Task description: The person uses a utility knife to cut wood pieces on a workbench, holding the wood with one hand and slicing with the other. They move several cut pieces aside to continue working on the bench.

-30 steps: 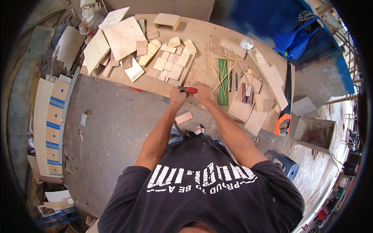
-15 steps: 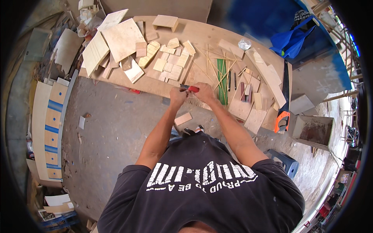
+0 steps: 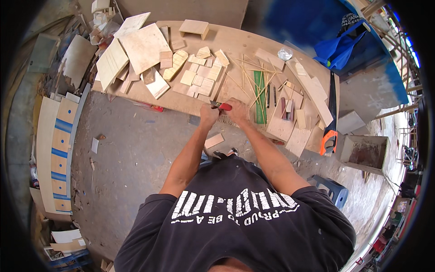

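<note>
At the near edge of the workbench (image 3: 181, 103), my two hands are close together. My right hand (image 3: 239, 111) is closed around a red and dark hand tool (image 3: 224, 107), which looks like a utility knife. The tool's dark end reaches to my left hand (image 3: 208, 115). The fingers of that hand are pinched together, and what lies between them is too small to make out. Just beyond my hands is a block assembly of pale wooden pieces (image 3: 198, 80). Thin wooden sticks (image 3: 245, 72) lie scattered to the right, across a green ruler-like strip (image 3: 258, 97).
Wooden boards (image 3: 144, 41) are piled at the bench's left. A handsaw (image 3: 330, 141) with an orange handle lies at its right end, beside long wood strips (image 3: 312, 93). A blue stool (image 3: 333, 188) and an open box (image 3: 366, 152) stand on the floor at right.
Both hands have shifted very slightly, still together at the bench edge. The red tool has turned a little and its dark end sits slightly lower. The wooden pieces have stayed in place.
</note>
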The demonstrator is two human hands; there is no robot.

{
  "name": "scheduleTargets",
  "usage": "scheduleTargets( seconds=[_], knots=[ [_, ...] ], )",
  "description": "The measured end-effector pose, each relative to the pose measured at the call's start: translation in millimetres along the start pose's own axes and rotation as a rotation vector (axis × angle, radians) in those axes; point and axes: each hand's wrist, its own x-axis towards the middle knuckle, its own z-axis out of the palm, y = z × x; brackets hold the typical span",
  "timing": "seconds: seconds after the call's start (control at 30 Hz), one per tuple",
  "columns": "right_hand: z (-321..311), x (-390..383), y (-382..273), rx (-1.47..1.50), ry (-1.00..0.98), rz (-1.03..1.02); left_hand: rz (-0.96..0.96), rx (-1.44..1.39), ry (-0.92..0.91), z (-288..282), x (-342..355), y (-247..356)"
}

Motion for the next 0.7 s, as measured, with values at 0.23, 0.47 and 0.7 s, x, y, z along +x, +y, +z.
scheduleTargets(
  seconds=[0.23,0.47,0.7],
  knots=[
    [1.4,-5.5,0.7,-0.003,0.092,-0.012,0.086,0.101,0.086,4.4,-3.8,0.9],
    [-0.7,3.7,0.3,-0.009,-0.048,0.030,0.010,-0.008,0.011,2.4,4.7,-6.5],
    [4.6,5.9,5.9,-0.008,-0.043,0.079,0.026,0.151,0.019,3.3,2.8,6.3]
  ],
)
